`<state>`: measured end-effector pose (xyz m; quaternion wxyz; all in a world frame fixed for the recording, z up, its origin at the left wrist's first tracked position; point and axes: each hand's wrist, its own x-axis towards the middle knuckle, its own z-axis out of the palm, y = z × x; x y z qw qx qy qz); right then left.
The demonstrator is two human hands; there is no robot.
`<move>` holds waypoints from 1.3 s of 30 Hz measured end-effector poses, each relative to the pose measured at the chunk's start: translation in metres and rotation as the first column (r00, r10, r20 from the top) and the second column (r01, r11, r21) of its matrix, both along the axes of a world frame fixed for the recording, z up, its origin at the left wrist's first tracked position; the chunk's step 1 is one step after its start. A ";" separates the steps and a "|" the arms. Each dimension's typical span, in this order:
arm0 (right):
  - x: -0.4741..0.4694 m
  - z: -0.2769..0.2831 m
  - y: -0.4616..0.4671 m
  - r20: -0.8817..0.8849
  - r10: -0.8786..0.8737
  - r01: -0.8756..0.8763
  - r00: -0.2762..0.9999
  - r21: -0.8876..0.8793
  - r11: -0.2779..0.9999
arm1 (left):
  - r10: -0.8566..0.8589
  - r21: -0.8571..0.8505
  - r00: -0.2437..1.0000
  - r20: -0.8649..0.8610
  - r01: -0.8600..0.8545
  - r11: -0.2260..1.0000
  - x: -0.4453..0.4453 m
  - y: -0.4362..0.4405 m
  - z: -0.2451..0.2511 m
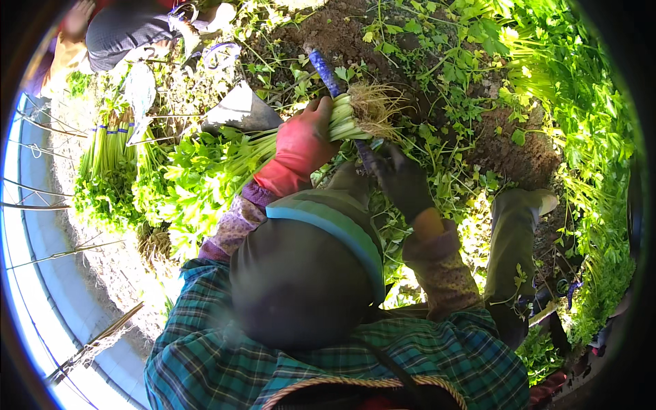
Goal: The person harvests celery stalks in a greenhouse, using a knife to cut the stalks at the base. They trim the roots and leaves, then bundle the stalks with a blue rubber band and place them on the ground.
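Observation:
My left hand (306,141), in a red glove, grips a bunch of celery (342,120) just behind its root end. Pale, stringy roots (376,108) point right, and leafy tops (202,171) spread left. A rod wrapped in purple-blue material (324,70) passes beneath the bunch. My right hand (402,179), in a dark glove, is bent just below the roots, its fingers by the rod's lower end. Shadow hides whether those fingers close on anything. A grey metal blade, seemingly a spade's (243,110), lies beyond my left hand.
Banded celery bunches (111,141) lie at left beside plastic sheeting (41,154) and thin bent rods. Celery (589,133) grows densely at right. Loose leaves cover soil (517,143). Another person (128,36) is at upper left. A dark trouser leg (512,241) is at right.

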<state>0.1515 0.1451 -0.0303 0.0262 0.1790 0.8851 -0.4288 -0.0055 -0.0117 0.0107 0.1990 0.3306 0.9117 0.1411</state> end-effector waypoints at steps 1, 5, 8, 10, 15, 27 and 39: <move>0.003 -0.020 -0.018 0.016 -0.050 0.052 0.999 -0.143 0.988 | 0.014 -0.077 1.000 0.002 -0.014 0.997 0.000 0.004 0.004; 0.019 -0.090 -0.024 0.032 -0.247 0.210 0.969 -0.635 0.744 | -0.032 -0.100 0.996 -0.081 0.024 0.995 0.005 0.020 0.006; 0.036 -0.082 0.017 -0.005 -0.134 0.105 0.991 -0.589 0.801 | -0.144 -0.057 0.982 -0.121 0.139 0.989 0.012 0.032 -0.005; 0.036 -0.052 0.048 0.236 -0.121 0.241 0.964 -0.586 0.774 | -0.200 -0.098 0.970 -0.135 0.188 0.977 0.015 0.039 -0.011; -0.034 0.006 0.107 -0.455 -0.125 0.183 0.881 0.085 0.979 | -0.213 -0.116 0.964 -0.157 0.196 0.974 0.015 0.049 -0.009; -0.058 -0.020 0.074 -0.621 0.000 0.044 0.784 0.055 0.998 | -0.181 -0.128 0.978 0.099 0.193 0.973 -0.013 0.061 -0.006; -0.021 -0.008 0.061 -0.387 -0.075 0.106 0.919 0.060 0.993 | -0.240 -0.056 0.971 -0.011 0.239 0.969 -0.007 0.062 -0.006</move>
